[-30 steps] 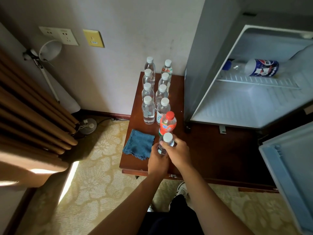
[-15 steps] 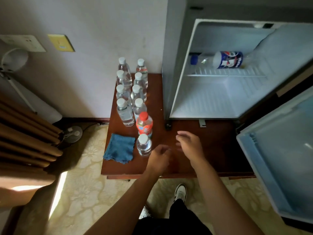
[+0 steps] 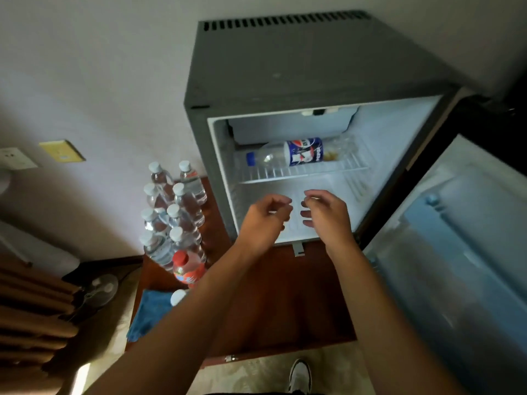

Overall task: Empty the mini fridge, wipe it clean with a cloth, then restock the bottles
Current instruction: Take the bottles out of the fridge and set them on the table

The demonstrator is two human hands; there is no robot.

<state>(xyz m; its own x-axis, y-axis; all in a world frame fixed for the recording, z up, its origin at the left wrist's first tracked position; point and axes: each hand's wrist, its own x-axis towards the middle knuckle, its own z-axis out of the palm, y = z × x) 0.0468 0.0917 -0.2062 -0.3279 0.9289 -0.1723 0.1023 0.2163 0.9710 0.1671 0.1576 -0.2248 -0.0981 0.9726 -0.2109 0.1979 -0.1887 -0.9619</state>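
Head view, down into open fridge (image 3: 299,195)

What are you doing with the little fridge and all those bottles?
A person is emptying the mini fridge so it can be wiped. Its door is open. Both hands, the left hand and the right hand, are empty and reach toward the inside. One cola bottle lies on its side on the wire shelf. The water bottles and a red-capped bottle stand on the wooden table, by a blue cloth.
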